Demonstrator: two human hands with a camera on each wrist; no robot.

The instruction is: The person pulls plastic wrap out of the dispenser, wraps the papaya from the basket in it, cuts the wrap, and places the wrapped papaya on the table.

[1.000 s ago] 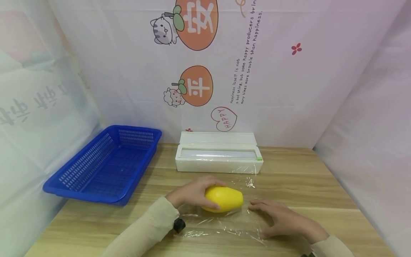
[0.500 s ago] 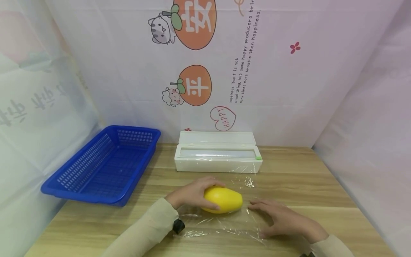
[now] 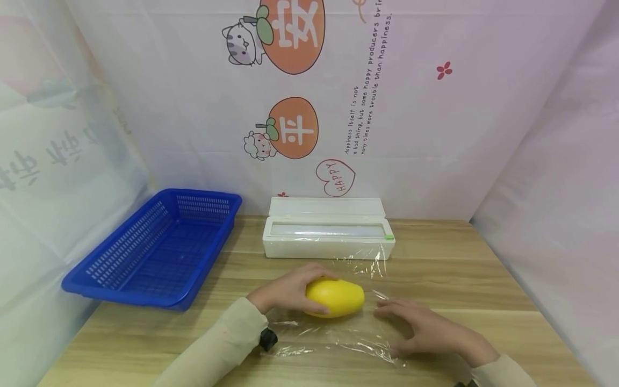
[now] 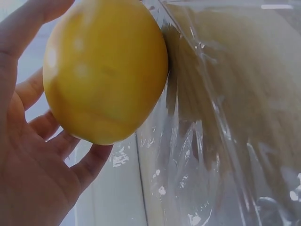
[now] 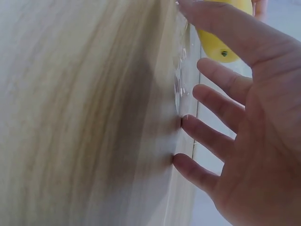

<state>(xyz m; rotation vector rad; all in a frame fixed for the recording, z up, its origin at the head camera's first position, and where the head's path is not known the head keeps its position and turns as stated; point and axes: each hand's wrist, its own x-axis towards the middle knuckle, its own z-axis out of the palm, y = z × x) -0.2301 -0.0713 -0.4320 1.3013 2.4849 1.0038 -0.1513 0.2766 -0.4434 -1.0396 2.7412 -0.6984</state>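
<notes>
My left hand (image 3: 292,290) curls round a smooth yellow oval fruit (image 3: 338,298), thumb on the near side and fingers on the far side. The fruit lies over a sheet of clear cling film (image 3: 333,336) on the table. In the left wrist view the fruit (image 4: 108,70) fills the palm, with creased film (image 4: 221,132) beside it. My right hand (image 3: 430,328) is at the film's right side, fingers spread and thumb apart from them. In the right wrist view its fingertips (image 5: 181,162) are at the table surface, and the fruit's stem end (image 5: 221,47) shows beyond the thumb.
Behind the fruit stands a white cling film dispenser (image 3: 329,248), its lid raised, with film running from it toward the hands. A blue slotted basket (image 3: 193,274) sits at the left. Printed cloth (image 3: 411,134) hangs behind and along both sides of the wooden table (image 3: 483,285).
The film's creases have shifted, mostly near the dispenser's right front and by the right hand. The fruit has moved very slightly away from the front. Both hands stay nearly where they were.
</notes>
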